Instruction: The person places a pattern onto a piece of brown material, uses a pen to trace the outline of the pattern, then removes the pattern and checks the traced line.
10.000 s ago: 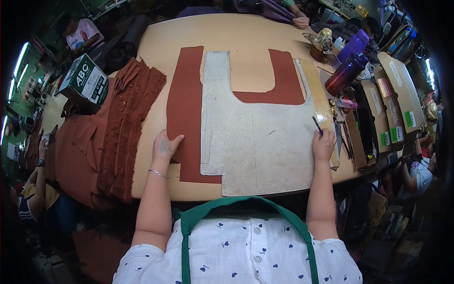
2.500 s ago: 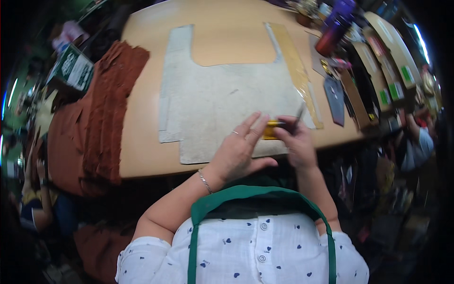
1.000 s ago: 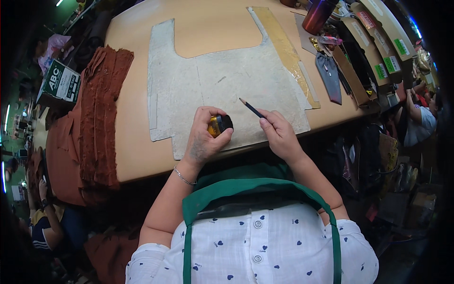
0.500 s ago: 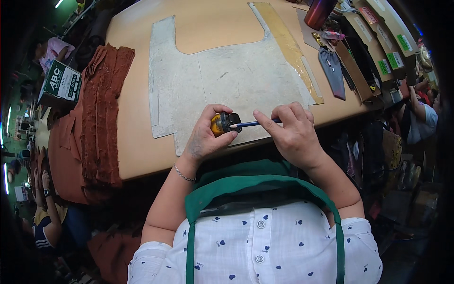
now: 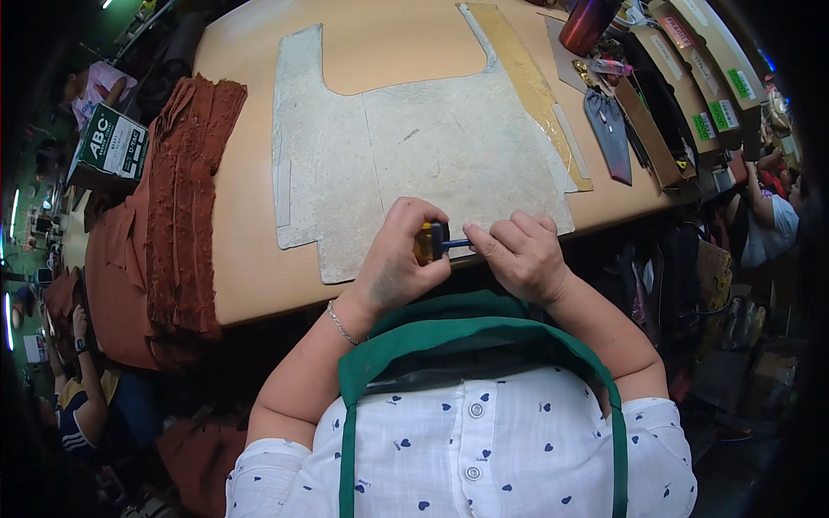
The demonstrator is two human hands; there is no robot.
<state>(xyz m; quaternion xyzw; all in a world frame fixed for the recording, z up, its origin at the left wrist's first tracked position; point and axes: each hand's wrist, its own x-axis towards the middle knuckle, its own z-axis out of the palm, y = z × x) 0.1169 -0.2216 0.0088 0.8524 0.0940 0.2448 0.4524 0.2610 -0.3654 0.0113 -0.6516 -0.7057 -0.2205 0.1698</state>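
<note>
My left hand is closed round a small yellow and black pencil sharpener, thumb below and fingers above. From the right, my right hand grips a dark blue pencil between thumb and fingers. The pencil's tip is hidden inside the sharpener's black end, and most of its shaft is covered by my right hand. Both hands are over the near edge of a large grey-white flat pattern sheet, which has a wide cut-out on its far side.
Stacked reddish-brown leather pieces lie along the table's left side, near a green and white box. At the right are grey-handled shears, a cardboard tray and a dark red tumbler. Other people work at both sides.
The pencil's pale tip, visible before at the sharpener's mouth, has gone into it. My left hand has shifted right and turned; my right hand has come slightly lower.
</note>
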